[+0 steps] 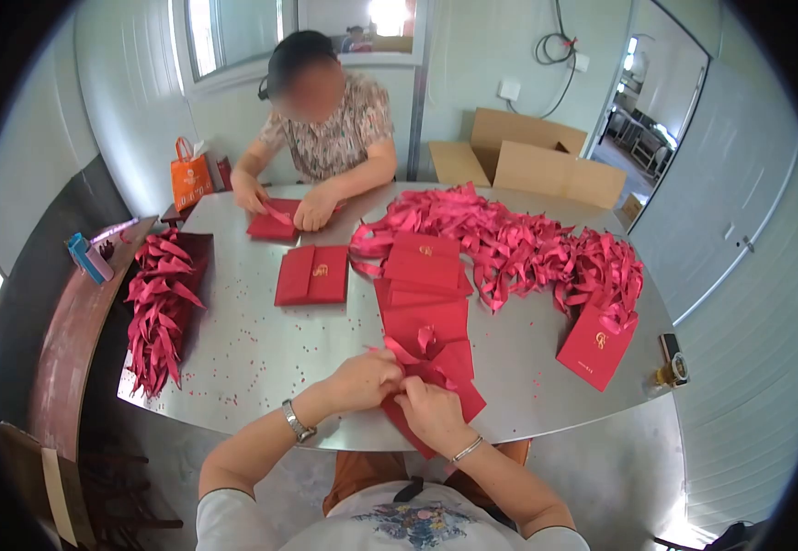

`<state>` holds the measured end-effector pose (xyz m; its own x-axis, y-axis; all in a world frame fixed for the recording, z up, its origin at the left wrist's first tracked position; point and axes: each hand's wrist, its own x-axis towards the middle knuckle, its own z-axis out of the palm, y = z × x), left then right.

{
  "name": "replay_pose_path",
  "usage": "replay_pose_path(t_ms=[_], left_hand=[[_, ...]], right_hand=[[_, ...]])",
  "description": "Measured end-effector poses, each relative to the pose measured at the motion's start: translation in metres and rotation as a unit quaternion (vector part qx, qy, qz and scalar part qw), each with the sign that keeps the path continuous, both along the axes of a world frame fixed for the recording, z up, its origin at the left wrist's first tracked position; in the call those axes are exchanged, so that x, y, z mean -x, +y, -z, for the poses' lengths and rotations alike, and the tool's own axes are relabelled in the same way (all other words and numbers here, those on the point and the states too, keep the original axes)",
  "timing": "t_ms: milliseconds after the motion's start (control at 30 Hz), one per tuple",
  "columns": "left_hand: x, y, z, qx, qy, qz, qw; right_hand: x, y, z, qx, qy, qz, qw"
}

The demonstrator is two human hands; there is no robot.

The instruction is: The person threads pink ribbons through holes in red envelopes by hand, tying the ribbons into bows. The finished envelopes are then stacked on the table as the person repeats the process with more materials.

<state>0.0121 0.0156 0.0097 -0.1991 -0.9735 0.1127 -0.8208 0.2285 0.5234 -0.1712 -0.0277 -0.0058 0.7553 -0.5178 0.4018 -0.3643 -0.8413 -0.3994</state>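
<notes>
My left hand (368, 381), with a metal watch at the wrist, pinches a red ribbon (439, 370). Close beside it, my right hand (431, 413) has its fingers closed on the same ribbon. Both hands are over a flat red paper bag (469, 400) at the table's near edge; the ribbon between the fingertips is mostly hidden. Beyond them, a row of overlapping red bags (424, 320) runs away from me. Gold lettering shows on the farthest bag (424, 261) of that row.
A pile of red ribbons (518, 234) covers the back right, with a bag (598, 347) hanging toward me. Ribboned bags (162, 312) line the left edge. A stack of red bags (312, 275) lies mid-table. Opposite, a person (334, 138) handles another bag (275, 225). A cup (672, 372) stands right.
</notes>
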Motion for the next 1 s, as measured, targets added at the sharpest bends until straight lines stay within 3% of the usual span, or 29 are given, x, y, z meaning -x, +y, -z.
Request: replay_pose_path(t_ms=[133, 267, 333, 367, 400, 467, 533, 600, 667, 700, 833, 900, 1000], left_hand=[[0.012, 0.004, 0.001, 0.131, -0.186, -0.064, 0.972], [0.011, 0.003, 0.010, 0.127, -0.168, -0.084, 0.974], [0.006, 0.002, 0.021, 0.139, -0.154, -0.079, 0.975], [0.003, 0.002, 0.025, 0.162, -0.147, -0.079, 0.973], [0.004, 0.003, 0.020, 0.141, -0.164, -0.085, 0.973], [0.003, 0.003, 0.022, 0.146, -0.143, -0.085, 0.975], [-0.003, 0.001, 0.021, 0.154, -0.127, -0.086, 0.976], [-0.020, 0.002, 0.019, 0.117, -0.214, -0.176, 0.954], [-0.061, 0.003, 0.036, 0.162, -0.175, -0.279, 0.930], [-0.070, 0.004, 0.034, 0.107, -0.172, -0.324, 0.924], [-0.070, 0.001, 0.052, 0.083, -0.173, -0.352, 0.916], [-0.071, -0.004, 0.056, 0.054, 0.008, -0.433, 0.900], [-0.066, -0.012, 0.057, 0.045, 0.067, -0.454, 0.887]], right_hand=[[0.005, 0.001, 0.000, 0.175, 0.047, -0.012, 0.983], [0.024, 0.004, -0.014, 0.187, 0.004, -0.047, 0.981], [0.035, 0.007, -0.016, 0.191, -0.059, -0.011, 0.980], [0.049, 0.007, -0.011, 0.106, -0.021, -0.017, 0.994], [0.061, 0.005, 0.012, 0.017, -0.052, 0.060, 0.997], [0.061, 0.001, 0.022, -0.048, 0.010, 0.112, 0.993], [0.064, -0.003, 0.030, -0.042, 0.054, 0.094, 0.993], [0.065, -0.003, 0.029, -0.051, 0.056, 0.089, 0.993], [0.064, -0.003, 0.028, -0.058, 0.049, 0.087, 0.993], [0.064, -0.003, 0.026, -0.056, 0.057, 0.083, 0.993], [0.066, -0.004, 0.028, -0.053, 0.061, 0.074, 0.994], [0.066, -0.004, 0.029, -0.053, 0.059, 0.075, 0.994], [0.067, -0.004, 0.029, -0.052, 0.054, 0.075, 0.994]])
